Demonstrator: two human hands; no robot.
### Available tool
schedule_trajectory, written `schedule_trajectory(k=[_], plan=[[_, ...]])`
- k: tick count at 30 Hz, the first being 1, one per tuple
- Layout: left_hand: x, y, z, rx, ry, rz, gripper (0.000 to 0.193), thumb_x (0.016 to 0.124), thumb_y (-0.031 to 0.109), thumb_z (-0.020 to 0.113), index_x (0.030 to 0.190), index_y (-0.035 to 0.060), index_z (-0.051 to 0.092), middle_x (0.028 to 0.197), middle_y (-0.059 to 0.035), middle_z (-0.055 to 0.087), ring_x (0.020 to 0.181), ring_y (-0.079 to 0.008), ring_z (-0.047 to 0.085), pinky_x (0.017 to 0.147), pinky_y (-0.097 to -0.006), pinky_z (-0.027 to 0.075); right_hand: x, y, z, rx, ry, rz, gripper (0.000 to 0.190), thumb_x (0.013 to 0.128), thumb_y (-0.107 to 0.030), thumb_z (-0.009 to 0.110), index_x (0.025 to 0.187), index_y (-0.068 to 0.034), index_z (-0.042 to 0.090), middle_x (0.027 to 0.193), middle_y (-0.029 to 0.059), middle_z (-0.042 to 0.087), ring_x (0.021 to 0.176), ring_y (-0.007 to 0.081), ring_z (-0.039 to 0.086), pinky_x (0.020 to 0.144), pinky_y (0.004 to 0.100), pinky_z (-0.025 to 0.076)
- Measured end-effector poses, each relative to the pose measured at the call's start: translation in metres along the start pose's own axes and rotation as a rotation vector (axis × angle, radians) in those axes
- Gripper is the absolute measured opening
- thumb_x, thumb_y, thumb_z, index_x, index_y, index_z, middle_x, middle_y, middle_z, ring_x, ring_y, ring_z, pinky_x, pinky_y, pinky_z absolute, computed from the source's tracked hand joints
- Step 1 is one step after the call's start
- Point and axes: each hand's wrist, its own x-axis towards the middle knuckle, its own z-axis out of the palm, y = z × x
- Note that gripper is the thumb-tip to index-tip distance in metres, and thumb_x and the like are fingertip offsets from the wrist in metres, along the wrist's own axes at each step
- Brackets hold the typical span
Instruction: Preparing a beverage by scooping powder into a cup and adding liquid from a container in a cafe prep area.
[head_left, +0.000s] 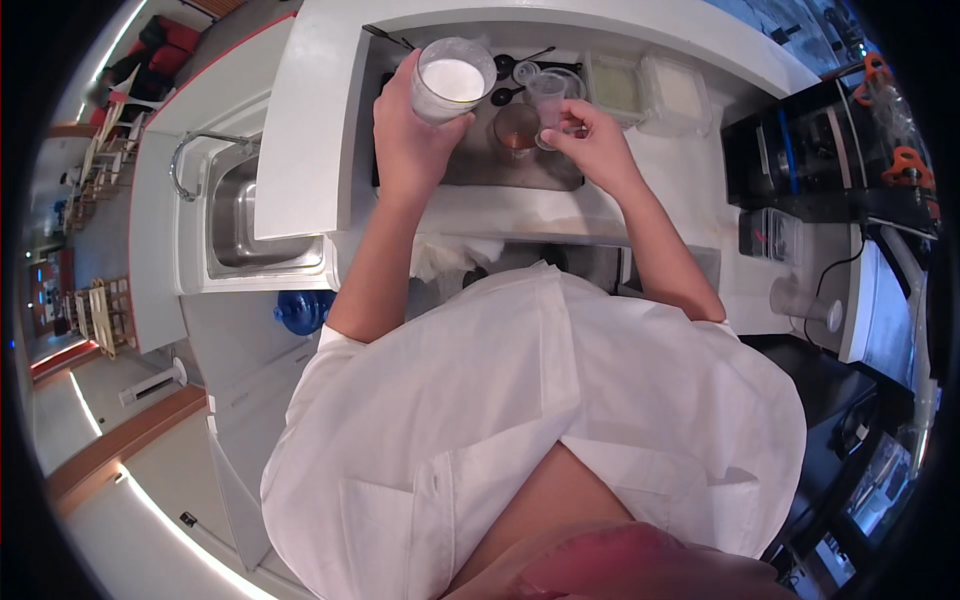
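Observation:
My left hand (416, 131) grips a clear cup of white liquid (451, 79), raised over the left side of a dark mat (480, 172). In my right hand (589, 139) is a small clear plastic measuring cup (547, 94), held by its lower end. Between the hands, a drinking glass (517, 129) with some reddish-brown content stands on the mat. Black measuring spoons (506, 95) and a small clear round lid or cup (526, 72) lie behind it. Whether the measuring cup holds anything is not clear.
Two clear containers, one with greenish content (616, 88) and one with pale content (675, 94), stand at the back right. A steel sink (259, 214) with a curved faucet (180, 169) is at the left. Black equipment (795, 142) stands at the far right.

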Motion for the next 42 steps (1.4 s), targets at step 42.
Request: schedule_trajectory(k=[42], plan=[[0.009,0.02,0.02,0.202,-0.045,0.267,0.093,0.067,-0.001,0.085,0.151,0.0249,0.054,0.147,-0.009,0.057,0.134,-0.0357,0.051,0.109,-0.0459,0.052,-0.01,-0.003,0.014,-0.222,0.22,-0.064,0.03,0.084,-0.029,0.081,0.094,-0.003,0.072,0.092,0.0161,0.072,0.087,0.0399,0.068,0.076,0.0473,0.053]])
